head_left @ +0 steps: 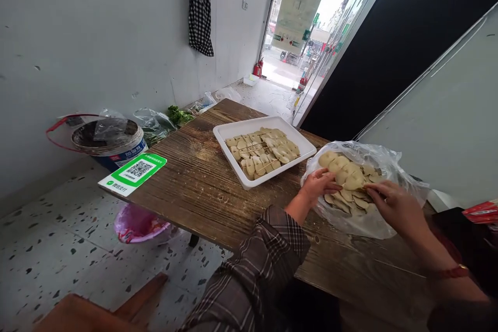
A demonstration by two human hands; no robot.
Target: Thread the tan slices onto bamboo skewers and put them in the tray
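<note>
A clear plastic bag lies open on the wooden table, holding a pile of thin pale slices. Over its left side, my left hand has its fingers closed round the edge of a row of overlapping slices. My right hand pinches at the right end of that row; the thin end of a stick seems to be between its fingertips. To the left of the bag, a white tray carries several skewers of flat slices laid side by side.
The wooden table has a green-and-white QR code card at its left corner. A bucket and a pink basin stand on the floor at left. Leafy greens lie behind the table. A red-brown wooden stool is at lower left.
</note>
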